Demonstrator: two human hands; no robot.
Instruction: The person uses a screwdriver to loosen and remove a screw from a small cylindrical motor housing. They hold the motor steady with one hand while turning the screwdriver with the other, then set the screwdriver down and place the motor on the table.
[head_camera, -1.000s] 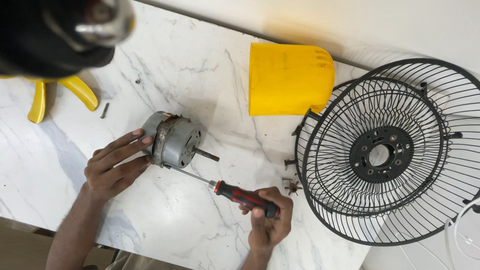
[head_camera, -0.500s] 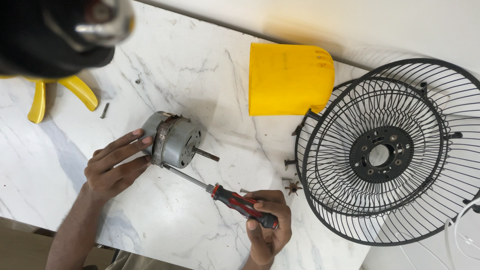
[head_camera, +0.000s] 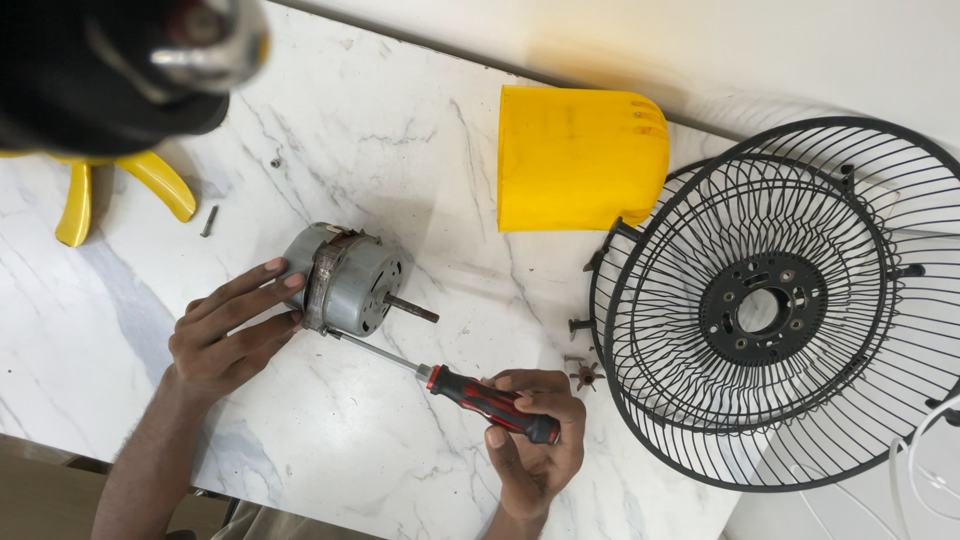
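Note:
A grey fan motor (head_camera: 350, 282) lies on its side on the white marble table (head_camera: 400, 130), its shaft pointing right. My left hand (head_camera: 225, 330) rests against the motor's left end, fingers spread on its casing. My right hand (head_camera: 535, 440) grips the red and black handle of a screwdriver (head_camera: 480, 395). The screwdriver's metal shank runs up-left and its tip touches the motor's lower edge.
A yellow plastic motor cover (head_camera: 575, 160) lies behind the motor. Two black wire fan guards (head_camera: 770, 310) overlap at the right. Yellow fan blades (head_camera: 120, 195) sit at the left under a blurred dark object. Loose screws (head_camera: 208, 220) and a small nut (head_camera: 584, 375) lie on the table.
My right hand has shifted slightly and the screwdriver has turned a little, with its tip staying at the motor's lower edge. My left hand and the motor have not moved.

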